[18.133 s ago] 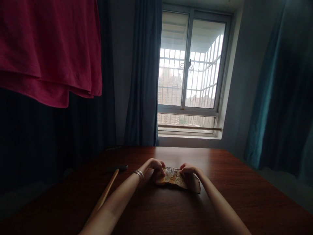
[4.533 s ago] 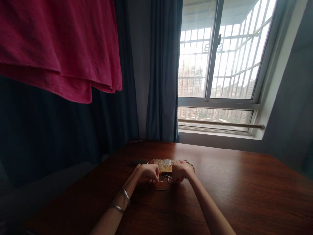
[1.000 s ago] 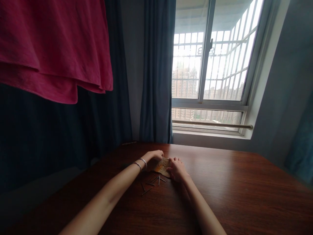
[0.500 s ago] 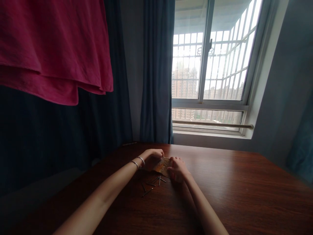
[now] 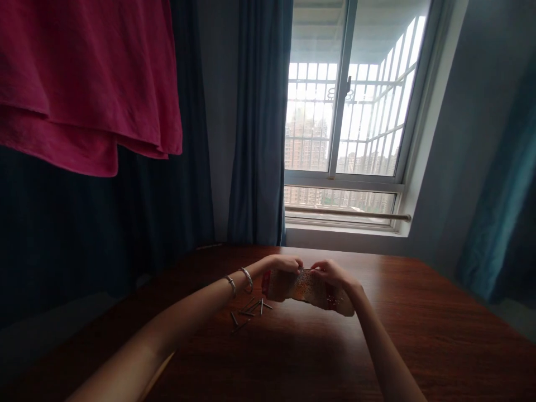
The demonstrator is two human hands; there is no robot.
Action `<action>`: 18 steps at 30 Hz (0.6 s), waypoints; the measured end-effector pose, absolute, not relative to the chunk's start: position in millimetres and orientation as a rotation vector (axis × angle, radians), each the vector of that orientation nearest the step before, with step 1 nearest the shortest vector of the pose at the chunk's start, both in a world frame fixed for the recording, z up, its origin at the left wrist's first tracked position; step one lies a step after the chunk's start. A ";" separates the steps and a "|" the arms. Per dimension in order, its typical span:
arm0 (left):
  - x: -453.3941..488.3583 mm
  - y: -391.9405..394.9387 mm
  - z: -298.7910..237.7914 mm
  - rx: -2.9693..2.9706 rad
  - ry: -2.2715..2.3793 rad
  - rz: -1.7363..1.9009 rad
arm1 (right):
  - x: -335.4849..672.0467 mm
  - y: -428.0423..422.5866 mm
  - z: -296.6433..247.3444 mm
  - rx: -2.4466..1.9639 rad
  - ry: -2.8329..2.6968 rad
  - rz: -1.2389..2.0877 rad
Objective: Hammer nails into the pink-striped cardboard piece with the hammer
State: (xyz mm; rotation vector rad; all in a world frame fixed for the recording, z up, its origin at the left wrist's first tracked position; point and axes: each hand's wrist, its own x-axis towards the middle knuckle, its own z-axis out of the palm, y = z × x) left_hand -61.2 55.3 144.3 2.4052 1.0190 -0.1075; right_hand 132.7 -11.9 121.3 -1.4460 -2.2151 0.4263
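A textured beige piece [image 5: 302, 289] with an orange middle and dark red bands, cloth-like, is stretched out upright above the table; I cannot tell its exact kind. My left hand [image 5: 288, 264], closed, pinches its top edge left of the middle. My right hand [image 5: 330, 272] also grips the top edge, close to the left one, fingers bent over it. Silver bracelets [image 5: 247, 279] circle the left wrist. Several thin metal pieces [image 5: 250, 307], which look like nails, lie loosely on the table below and left of the piece.
The brown wooden table [image 5: 402, 335] spreads beneath both arms. Beyond it are a barred window [image 5: 343, 139] and a blue curtain [image 5: 260, 139]. A pink cloth [image 5: 96, 84] hangs at the upper left. A thin yellowish strip [image 5: 161, 368] shows beside the left forearm.
The beige piece has moved right and been turned or spread, so more of its length and its red parts show. My right hand has shifted to its top edge. The view has turned slightly.
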 end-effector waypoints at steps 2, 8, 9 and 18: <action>-44.8 43.8 133.2 2.399 0.987 -0.112 | 149.8 -25.0 114.7 -1.441 -2.207 0.479; -10.0 10.2 101.0 2.303 0.963 -0.074 | 186.0 -58.0 89.5 -1.455 -2.160 0.618; -7.1 5.9 97.9 2.294 0.975 -0.081 | 189.6 -61.9 84.8 -1.467 -2.151 0.623; -11.1 -4.7 61.2 2.429 0.864 -0.070 | 194.2 -73.8 48.2 -1.488 -2.051 0.628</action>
